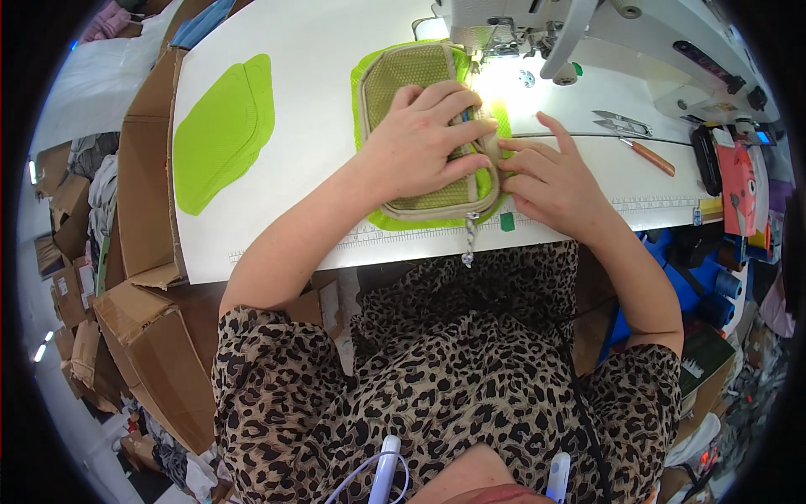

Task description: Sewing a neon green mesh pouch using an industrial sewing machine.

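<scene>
My left hand [424, 139] lies flat on a beige mesh pouch panel [401, 76], pressing it onto a bright green fabric piece [363, 76] on the white sewing table [311, 101]. My right hand [550, 181] rests at the panel's right edge, fingers pinching the beige binding and green edge. The work sits just in front of the sewing machine's needle area [504, 50], lit by its lamp. A metal zipper pull [468, 244] hangs from the pouch over the table's front edge.
A stack of green cut pieces [222, 134] lies at the table's left. Thread snips [623, 124] and a wooden-handled tool [651, 157] lie to the right. The white sewing machine [638, 42] stands at the back. Cardboard boxes [147, 168] crowd the left side.
</scene>
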Demonstrator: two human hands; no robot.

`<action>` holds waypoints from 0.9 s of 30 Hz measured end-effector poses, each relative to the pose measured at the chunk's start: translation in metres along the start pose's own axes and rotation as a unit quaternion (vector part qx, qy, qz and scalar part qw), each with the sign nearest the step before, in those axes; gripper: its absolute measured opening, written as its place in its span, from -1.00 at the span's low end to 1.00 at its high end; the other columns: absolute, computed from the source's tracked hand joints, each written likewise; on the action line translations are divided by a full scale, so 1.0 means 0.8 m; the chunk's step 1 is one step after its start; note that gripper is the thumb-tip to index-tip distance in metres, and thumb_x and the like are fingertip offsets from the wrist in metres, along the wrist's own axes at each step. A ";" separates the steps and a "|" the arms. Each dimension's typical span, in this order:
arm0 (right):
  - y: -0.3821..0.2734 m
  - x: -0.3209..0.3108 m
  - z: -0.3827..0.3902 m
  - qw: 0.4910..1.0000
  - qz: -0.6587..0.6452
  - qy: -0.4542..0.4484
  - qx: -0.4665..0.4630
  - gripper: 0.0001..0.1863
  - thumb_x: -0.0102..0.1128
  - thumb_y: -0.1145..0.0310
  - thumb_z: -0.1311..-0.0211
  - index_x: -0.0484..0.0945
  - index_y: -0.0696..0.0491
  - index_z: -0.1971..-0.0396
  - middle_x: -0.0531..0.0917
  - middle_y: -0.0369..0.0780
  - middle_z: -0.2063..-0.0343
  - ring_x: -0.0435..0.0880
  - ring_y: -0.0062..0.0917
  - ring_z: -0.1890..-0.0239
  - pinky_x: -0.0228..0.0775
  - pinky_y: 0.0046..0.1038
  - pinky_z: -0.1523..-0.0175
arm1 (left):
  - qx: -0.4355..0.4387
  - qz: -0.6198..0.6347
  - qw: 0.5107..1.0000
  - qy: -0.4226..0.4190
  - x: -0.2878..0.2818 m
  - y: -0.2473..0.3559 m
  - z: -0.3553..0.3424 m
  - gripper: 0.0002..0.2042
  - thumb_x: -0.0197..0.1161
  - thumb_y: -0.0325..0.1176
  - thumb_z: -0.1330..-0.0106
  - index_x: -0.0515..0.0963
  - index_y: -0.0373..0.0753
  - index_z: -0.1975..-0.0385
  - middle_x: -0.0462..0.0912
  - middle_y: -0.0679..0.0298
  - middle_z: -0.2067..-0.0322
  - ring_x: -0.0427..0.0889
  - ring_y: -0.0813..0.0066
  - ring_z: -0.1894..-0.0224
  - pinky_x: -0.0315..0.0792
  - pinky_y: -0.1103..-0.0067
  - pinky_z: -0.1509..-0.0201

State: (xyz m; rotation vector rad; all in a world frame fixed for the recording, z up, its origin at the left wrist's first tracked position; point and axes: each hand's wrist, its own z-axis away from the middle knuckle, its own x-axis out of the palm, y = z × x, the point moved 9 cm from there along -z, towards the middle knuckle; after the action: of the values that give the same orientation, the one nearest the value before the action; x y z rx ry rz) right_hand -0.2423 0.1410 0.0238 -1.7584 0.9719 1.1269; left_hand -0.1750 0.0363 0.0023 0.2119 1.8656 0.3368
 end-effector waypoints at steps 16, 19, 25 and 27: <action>0.016 -0.004 0.006 1.000 -0.013 0.005 0.026 -0.82 0.40 0.41 0.03 0.54 -0.07 0.44 0.58 -0.40 0.23 0.60 -0.55 -0.11 0.07 0.05 -0.45 | 0.000 0.022 0.998 0.064 -0.005 -0.001 -0.010 -0.65 0.32 0.00 -0.22 0.65 0.01 0.07 0.53 0.27 -0.03 0.42 0.26 -0.23 0.26 0.26 -0.18; 0.015 -0.004 0.002 0.999 -0.014 -0.005 0.035 -0.83 0.39 0.41 0.01 0.54 -0.07 0.44 0.58 -0.40 0.22 0.60 -0.56 -0.11 0.09 0.05 -0.44 | 0.000 0.035 0.998 0.053 -0.006 -0.007 -0.012 -0.66 0.32 0.00 -0.22 0.66 0.01 0.09 0.52 0.27 -0.03 0.42 0.24 -0.23 0.26 0.25 -0.18; 0.022 -0.003 -0.009 0.999 -0.002 -0.020 0.036 -0.83 0.39 0.40 -0.02 0.54 -0.06 0.42 0.57 -0.40 0.18 0.59 -0.57 -0.08 0.12 0.06 -0.42 | -0.011 0.028 0.999 0.031 -0.001 -0.021 -0.016 -0.63 0.30 -0.05 -0.27 0.62 0.05 -0.04 0.48 0.22 -0.11 0.35 0.17 -0.32 0.18 0.23 -0.31; 0.024 -0.004 -0.009 0.999 -0.004 -0.018 0.037 -0.83 0.39 0.40 -0.03 0.54 -0.07 0.41 0.55 -0.39 0.19 0.58 -0.58 -0.05 0.14 0.06 -0.40 | -0.006 0.031 0.999 0.040 -0.001 -0.022 -0.019 -0.64 0.29 0.00 -0.26 0.65 0.02 0.01 0.51 0.21 -0.10 0.37 0.16 -0.31 0.20 0.21 -0.28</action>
State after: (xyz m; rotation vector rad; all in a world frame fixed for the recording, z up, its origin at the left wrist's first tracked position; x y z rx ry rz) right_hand -0.2587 0.1278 0.0240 -1.6765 0.9726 1.1008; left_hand -0.1889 0.0179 0.0014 0.2512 1.9375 0.4030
